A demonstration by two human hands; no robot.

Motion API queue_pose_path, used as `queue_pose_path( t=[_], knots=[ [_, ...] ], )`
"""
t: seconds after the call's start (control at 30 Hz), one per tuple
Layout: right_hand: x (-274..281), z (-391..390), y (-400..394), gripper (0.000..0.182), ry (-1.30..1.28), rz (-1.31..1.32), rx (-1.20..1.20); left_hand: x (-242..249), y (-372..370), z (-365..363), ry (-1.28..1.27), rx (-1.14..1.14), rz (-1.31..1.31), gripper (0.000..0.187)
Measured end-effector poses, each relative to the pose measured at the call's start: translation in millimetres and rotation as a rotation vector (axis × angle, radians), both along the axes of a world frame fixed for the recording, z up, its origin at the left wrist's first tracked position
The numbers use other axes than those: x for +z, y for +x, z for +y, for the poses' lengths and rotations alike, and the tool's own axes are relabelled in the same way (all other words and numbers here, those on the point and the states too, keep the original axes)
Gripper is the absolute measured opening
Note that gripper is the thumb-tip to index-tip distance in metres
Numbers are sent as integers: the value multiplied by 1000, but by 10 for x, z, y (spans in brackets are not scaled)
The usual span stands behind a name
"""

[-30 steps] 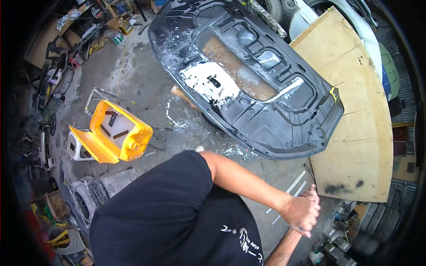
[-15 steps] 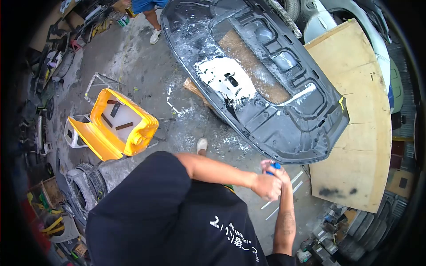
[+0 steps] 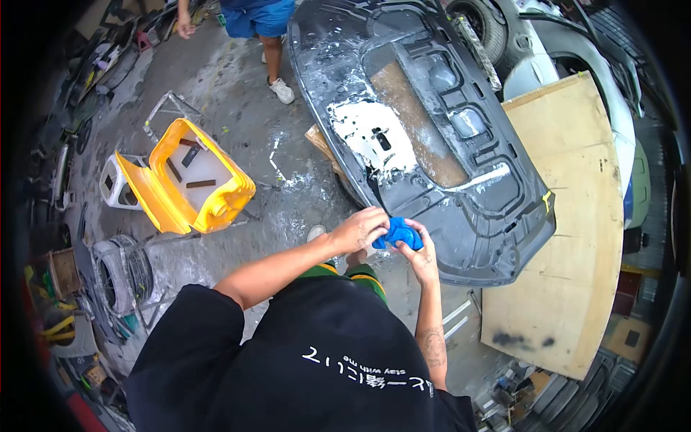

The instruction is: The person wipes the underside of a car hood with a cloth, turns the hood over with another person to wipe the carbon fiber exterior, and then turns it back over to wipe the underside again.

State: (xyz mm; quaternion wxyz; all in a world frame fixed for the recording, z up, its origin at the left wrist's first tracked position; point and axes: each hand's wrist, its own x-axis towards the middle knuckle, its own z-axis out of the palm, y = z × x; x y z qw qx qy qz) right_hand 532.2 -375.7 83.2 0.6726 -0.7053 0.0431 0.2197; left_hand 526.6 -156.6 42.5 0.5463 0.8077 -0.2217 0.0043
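Note:
A crumpled blue cloth point(image 3: 398, 234) is between my two hands, in front of my chest. My left hand point(image 3: 362, 230) pinches the cloth's left edge with bent fingers. Around its right side, my right hand point(image 3: 422, 253) is closed, thumb on the near face. Just beyond the hands lies a dark car hood point(image 3: 453, 223), its inner side facing up. A white coated patch point(image 3: 360, 129) covers part of it, and other pale smears mark the surface.
To the left, a cut-open yellow plastic container point(image 3: 155, 205) holds cloudy liquid and several dark strips. A wooden board point(image 3: 561, 216) lies right of the hood. Another person point(image 3: 266, 21) in blue shorts stands at the top. Tyres point(image 3: 119, 270) lie at the lower left.
My hands have moved left and away from my body, and more of the blue cloth shows. The other person has come closer to the hood.

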Motion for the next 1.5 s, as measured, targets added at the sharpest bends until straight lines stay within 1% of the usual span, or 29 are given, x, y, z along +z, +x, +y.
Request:
queue_pose_path(
  t=[0.03,0.07,0.1,0.13,0.17,0.23,0.27,0.3,0.33,0.37,0.4,0.43,0.47,0.53,0.57,0.6,0.67,0.7,0.73,0.77,0.83,0.87,0.9,0.97,1.07,1.2,1.3,1.4,1.5],
  knots=[
    [-1,-28,76,43,36,-16,42,-30,-7,-41,-102,101,68,13],
    [-107,-140,167,38,5,-23,74,-68,2,-57,-145,173,141,13],
    [-130,-245,242,38,11,-21,96,-113,19,-49,-189,248,213,14],
    [-148,-331,328,40,-49,-18,135,-96,24,-21,-178,308,318,15],
    [-172,-395,414,42,-106,-17,173,-242,42,-3,-125,374,326,27],
    [-278,-557,545,42,-90,-28,214,-378,105,33,-218,548,526,46],
    [-333,-652,593,45,-88,-46,213,-428,171,62,-193,540,542,63],
    [-383,-724,643,48,-86,-65,211,-475,257,61,-195,569,535,63],
    [-407,-785,678,50,-93,-123,219,-571,333,28,-109,565,463,67],
    [-423,-859,719,50,-92,-121,246,-671,406,-5,-21,558,397,73],
    [-398,-921,760,50,-108,-67,239,-938,519,-28,22,557,361,78],
    [-380,-981,802,50,-127,-14,229,-1043,607,-68,18,578,365,78],
    [-460,-1052,842,46,-156,-89,233,-1105,701,-106,78,627,381,81],
    [-487,-1226,928,46,-213,-102,268,-1236,855,-154,186,683,414,87],
    [-504,-1269,984,45,-263,-120,284,-1294,929,-137,181,688,411,87],
    [-558,-1304,1011,44,-263,-193,264,-1321,972,-129,160,673,434,89],
    [-643,-1369,1041,43,-314,-205,259,-1365,1038,-100,134,655,450,91],
    [-653,-1371,1071,43,-363,-217,253,-1355,1070,-94,189,656,473,94],
    [-689,-1360,1053,41,-337,-211,232,-1356,1077,-105,241,657,501,96],
    [-715,-1363,1044,41,-396,-164,233,-1358,1086,-107,230,659,502,96],
    [-1104,-1515,1027,42,-477,-260,245,-1326,1136,-72,261,667,554,99],
    [-1187,-1537,1019,43,-513,-279,226,-1268,1138,-75,255,675,602,99],
    [-1125,-1502,995,43,-519,-277,225,-1219,1145,-76,251,670,603,99],
    [-942,-1403,945,44,-424,-152,93,-1161,1158,-85,259,688,670,100],
    [-995,-1473,978,46,-437,-105,97,-1172,1150,-88,248,708,631,100],
    [-905,-1457,933,47,-414,-123,81,-1150,1127,-90,247,679,652,100],
    [-935,-1439,967,47,-404,-94,90,-1154,1127,-74,267,693,584,101],
    [-966,-1454,985,47,-372,-74,85,-1150,1121,-85,247,682,595,99],
    [-1000,-1456,985,47,-367,-53,83,-1148,1070,-111,270,675,595,94]
  ],
)
